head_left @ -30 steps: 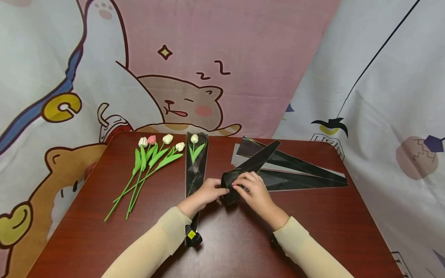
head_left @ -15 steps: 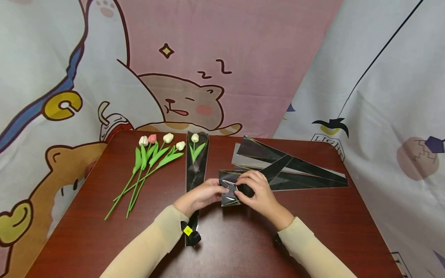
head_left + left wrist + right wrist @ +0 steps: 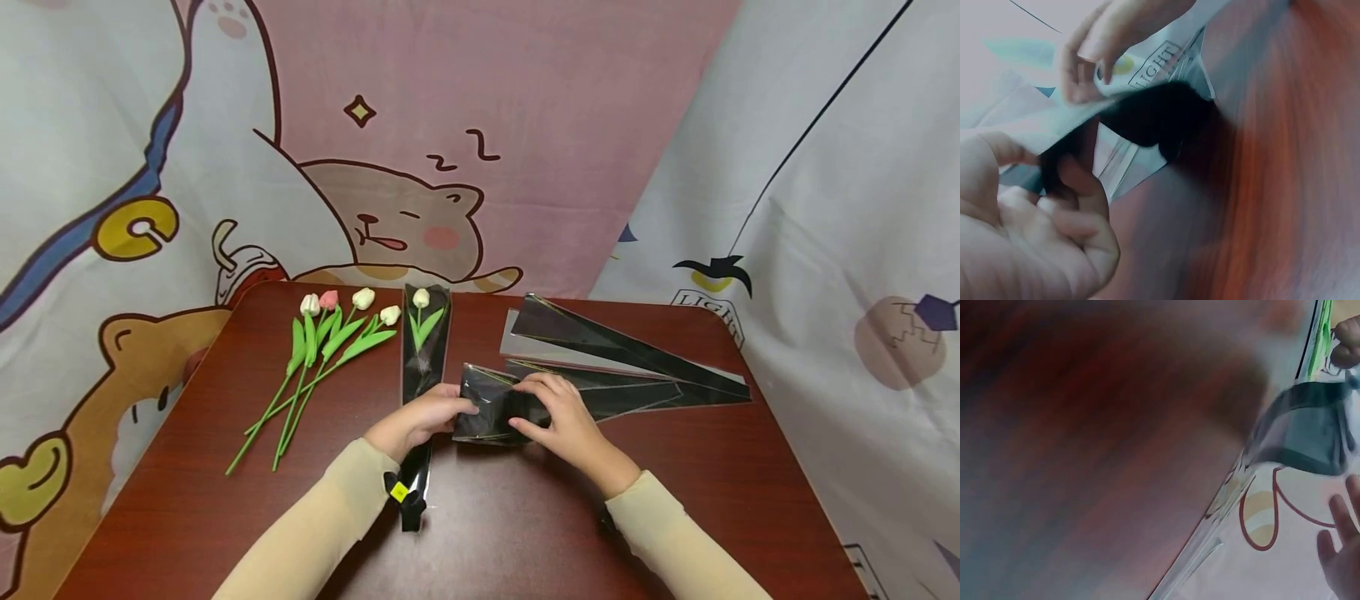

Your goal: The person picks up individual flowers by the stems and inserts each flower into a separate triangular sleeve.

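In the head view, my left hand (image 3: 417, 419) pinches the wide end of a black flower sleeve (image 3: 483, 404) between thumb and fingers. The sleeve's mouth is held above the table, its narrow tail pointing right. My right hand (image 3: 555, 417) is at the sleeve's right side, fingers and thumb apart and loosely bent. In the right wrist view its fingers (image 3: 1342, 512) stand spread just below the sleeve (image 3: 1310, 428). The left wrist view shows the sleeve's dark inside (image 3: 1154, 112). Beside my left hand lies another black sleeve (image 3: 425, 367) with a white tulip (image 3: 421, 297) in it.
Several loose artificial tulips (image 3: 307, 350), white and pink, lie at the left of the brown table (image 3: 225, 533). More black sleeves (image 3: 600, 333) lie overlapping at the right. A printed cloth (image 3: 585, 125) hangs behind the table.
The sleeve's wide end has turned and moved left with my left hand, and its tail has swung down to the right. My right hand's thumb and fingers have spread from their pinch.
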`<move>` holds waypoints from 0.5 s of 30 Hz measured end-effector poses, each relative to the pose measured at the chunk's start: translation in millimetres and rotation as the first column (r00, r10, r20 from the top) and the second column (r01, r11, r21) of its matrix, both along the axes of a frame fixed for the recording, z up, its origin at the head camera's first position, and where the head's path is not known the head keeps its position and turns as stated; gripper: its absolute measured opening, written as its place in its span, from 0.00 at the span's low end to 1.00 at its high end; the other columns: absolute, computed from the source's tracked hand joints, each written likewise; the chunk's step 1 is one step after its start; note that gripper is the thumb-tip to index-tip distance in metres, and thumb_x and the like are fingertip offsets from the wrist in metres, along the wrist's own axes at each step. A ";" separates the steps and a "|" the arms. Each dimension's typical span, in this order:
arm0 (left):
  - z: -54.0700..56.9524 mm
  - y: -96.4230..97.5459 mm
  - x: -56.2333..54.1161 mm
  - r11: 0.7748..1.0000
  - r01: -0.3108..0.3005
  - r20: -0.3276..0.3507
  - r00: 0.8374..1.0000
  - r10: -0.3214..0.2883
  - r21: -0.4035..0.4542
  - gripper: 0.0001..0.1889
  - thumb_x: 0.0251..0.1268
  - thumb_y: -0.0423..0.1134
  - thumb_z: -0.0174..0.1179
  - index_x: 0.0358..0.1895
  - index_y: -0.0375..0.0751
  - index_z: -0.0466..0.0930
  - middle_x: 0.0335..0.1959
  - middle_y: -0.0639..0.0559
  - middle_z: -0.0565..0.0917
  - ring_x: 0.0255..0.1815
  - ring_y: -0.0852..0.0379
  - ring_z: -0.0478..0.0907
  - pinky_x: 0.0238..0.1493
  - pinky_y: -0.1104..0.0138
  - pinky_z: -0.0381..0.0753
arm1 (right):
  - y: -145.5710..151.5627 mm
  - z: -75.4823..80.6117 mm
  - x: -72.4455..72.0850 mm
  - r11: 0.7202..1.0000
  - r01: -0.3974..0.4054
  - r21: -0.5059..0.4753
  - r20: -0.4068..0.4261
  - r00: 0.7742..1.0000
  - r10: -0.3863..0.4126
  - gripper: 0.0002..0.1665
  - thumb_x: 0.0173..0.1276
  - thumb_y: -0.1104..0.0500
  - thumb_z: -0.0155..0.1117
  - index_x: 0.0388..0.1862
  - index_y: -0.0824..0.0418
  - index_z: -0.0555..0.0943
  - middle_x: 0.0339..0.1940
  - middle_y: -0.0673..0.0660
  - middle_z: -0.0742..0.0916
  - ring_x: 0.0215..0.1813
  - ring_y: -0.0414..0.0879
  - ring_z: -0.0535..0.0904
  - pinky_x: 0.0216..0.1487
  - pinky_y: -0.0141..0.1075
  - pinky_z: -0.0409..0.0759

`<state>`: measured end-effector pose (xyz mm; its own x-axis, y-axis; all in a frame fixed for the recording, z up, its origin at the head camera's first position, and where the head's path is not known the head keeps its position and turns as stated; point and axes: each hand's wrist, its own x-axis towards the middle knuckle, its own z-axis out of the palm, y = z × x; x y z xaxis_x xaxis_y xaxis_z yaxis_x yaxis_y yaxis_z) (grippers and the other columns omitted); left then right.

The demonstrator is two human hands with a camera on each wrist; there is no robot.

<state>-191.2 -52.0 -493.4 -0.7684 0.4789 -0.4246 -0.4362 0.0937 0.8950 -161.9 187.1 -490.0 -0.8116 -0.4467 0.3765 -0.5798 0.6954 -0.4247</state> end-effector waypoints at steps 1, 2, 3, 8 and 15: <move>0.6 -2.1 -0.3 0.999 -0.014 -0.015 1.000 0.013 -0.033 0.04 0.57 0.29 0.54 0.34 0.36 0.77 0.22 0.58 0.81 0.24 0.65 0.78 0.30 0.71 0.77 | 1.4 -2.0 -0.3 1.000 0.005 0.023 0.026 1.000 -0.005 0.26 0.60 0.42 0.67 0.54 0.51 0.78 0.55 0.49 0.78 0.60 0.46 0.72 0.62 0.53 0.66; 1.5 -3.9 -0.4 0.998 -0.027 -0.034 0.999 0.025 -0.062 0.04 0.56 0.30 0.55 0.34 0.35 0.78 0.22 0.58 0.81 0.23 0.65 0.77 0.29 0.71 0.77 | 2.8 -3.8 -0.4 0.999 0.007 0.050 0.051 0.999 -0.009 0.26 0.61 0.42 0.66 0.54 0.52 0.79 0.55 0.49 0.79 0.60 0.47 0.72 0.63 0.54 0.66; 2.2 -5.5 -0.4 0.996 -0.040 -0.049 0.998 0.035 -0.086 0.04 0.56 0.30 0.56 0.34 0.35 0.78 0.21 0.58 0.81 0.22 0.65 0.77 0.28 0.71 0.76 | 3.9 -5.4 -0.3 0.997 0.006 0.080 0.075 0.997 -0.012 0.25 0.61 0.43 0.66 0.54 0.52 0.79 0.56 0.50 0.80 0.61 0.48 0.73 0.63 0.54 0.67; 2.1 -10.3 -0.2 0.978 -0.095 -0.122 0.990 0.073 -0.186 0.02 0.56 0.30 0.58 0.28 0.37 0.78 0.17 0.59 0.77 0.18 0.64 0.72 0.24 0.71 0.72 | 7.9 -10.2 2.0 0.970 -0.013 0.241 0.170 0.985 -0.029 0.21 0.63 0.46 0.65 0.54 0.51 0.80 0.56 0.52 0.81 0.60 0.49 0.75 0.62 0.53 0.68; 0.7 -13.4 0.3 0.921 -0.186 -0.313 0.947 0.075 -0.342 0.21 0.56 0.32 0.62 0.13 0.44 0.60 0.11 0.58 0.59 0.15 0.61 0.59 0.20 0.71 0.61 | 11.1 -2.9 5.3 0.933 0.030 0.359 0.196 0.975 -0.107 0.17 0.61 0.49 0.68 0.48 0.51 0.83 0.50 0.51 0.84 0.54 0.48 0.79 0.57 0.53 0.72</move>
<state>-190.9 -65.4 -492.8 -0.9281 0.2213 -0.2996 -0.1953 0.3956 0.8974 -156.6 198.2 -492.9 -0.8879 -0.4594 0.0243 -0.4501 0.8568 -0.2516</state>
